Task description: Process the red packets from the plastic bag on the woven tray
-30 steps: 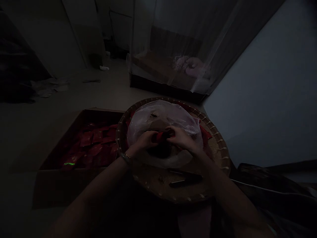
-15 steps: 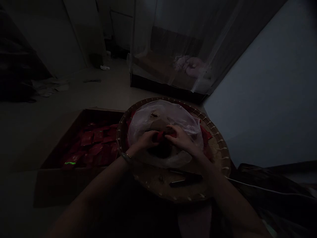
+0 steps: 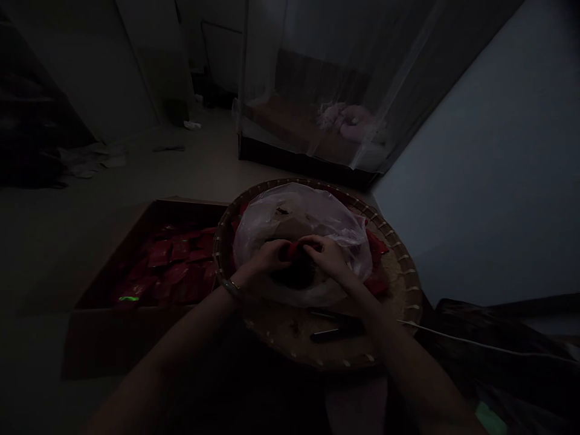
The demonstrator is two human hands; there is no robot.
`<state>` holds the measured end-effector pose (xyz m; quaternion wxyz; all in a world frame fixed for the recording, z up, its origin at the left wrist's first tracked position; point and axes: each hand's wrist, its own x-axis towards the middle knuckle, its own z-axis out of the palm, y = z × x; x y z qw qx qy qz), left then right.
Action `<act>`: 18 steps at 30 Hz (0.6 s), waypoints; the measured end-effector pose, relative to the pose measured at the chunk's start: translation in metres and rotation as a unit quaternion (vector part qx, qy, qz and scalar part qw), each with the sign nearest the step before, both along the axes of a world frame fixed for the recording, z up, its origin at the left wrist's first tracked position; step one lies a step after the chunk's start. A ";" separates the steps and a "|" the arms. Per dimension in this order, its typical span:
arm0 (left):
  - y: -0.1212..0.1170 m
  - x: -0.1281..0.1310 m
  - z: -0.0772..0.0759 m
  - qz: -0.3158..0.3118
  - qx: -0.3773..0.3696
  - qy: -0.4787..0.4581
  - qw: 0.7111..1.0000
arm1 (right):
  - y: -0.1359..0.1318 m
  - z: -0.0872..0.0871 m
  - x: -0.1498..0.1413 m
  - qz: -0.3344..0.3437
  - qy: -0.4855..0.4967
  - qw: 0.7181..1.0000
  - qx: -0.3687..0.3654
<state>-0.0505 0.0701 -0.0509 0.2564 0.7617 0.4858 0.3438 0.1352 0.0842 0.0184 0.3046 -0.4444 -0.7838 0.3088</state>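
Observation:
The room is very dim. My left hand (image 3: 270, 256) is closed with its fingertips on a small red packet (image 3: 294, 249). My right hand (image 3: 328, 256) meets it from the other side, thumb and fingers pinched at the packet's edge. Just under the packet lies a dark heap (image 3: 294, 275), whose contents I cannot make out. It rests in an opened-out clear plastic bag (image 3: 258, 220) on a round woven bamboo tray (image 3: 403, 266). A dark two-pronged tool (image 3: 335, 333), perhaps tongs, lies on the tray below my right wrist.
A cardboard box (image 3: 118, 323) of red packets (image 3: 170, 260) stands left of the tray. More red wrappers (image 3: 377, 248) lie under the bag's right side. A white cord (image 3: 475, 343) runs off to the right. A netted bed (image 3: 290, 139) and a pale wall (image 3: 480, 181) stand beyond.
My right hand's fingers, more outstretched before, have drawn in and curled around the red packet's edge. My right forearm has shifted slightly. The left hand has stayed almost still.

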 end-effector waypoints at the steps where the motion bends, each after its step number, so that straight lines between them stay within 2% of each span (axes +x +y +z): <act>1: 0.000 0.000 0.000 0.003 -0.003 -0.004 1.000 | 0.000 -0.002 0.002 -0.011 0.002 1.000 0.007; 3: 0.000 0.000 -0.001 0.007 -0.003 -0.011 1.000 | 0.001 -0.007 0.006 -0.010 -0.004 1.000 0.019; 6: -0.001 0.001 0.001 0.008 0.002 -0.016 1.000 | 0.000 -0.016 0.013 0.059 -0.045 0.997 0.007; 8: -0.003 0.002 0.003 -0.004 -0.002 -0.027 1.000 | -0.001 -0.019 0.016 0.077 -0.079 0.994 0.009; 14: -0.005 0.000 0.005 -0.053 -0.039 -0.066 0.996 | 0.004 -0.015 0.014 -0.052 -0.079 0.993 0.066; 18: -0.003 0.000 0.001 -0.110 -0.079 -0.079 0.988 | 0.006 -0.010 0.012 -0.070 -0.060 0.994 0.053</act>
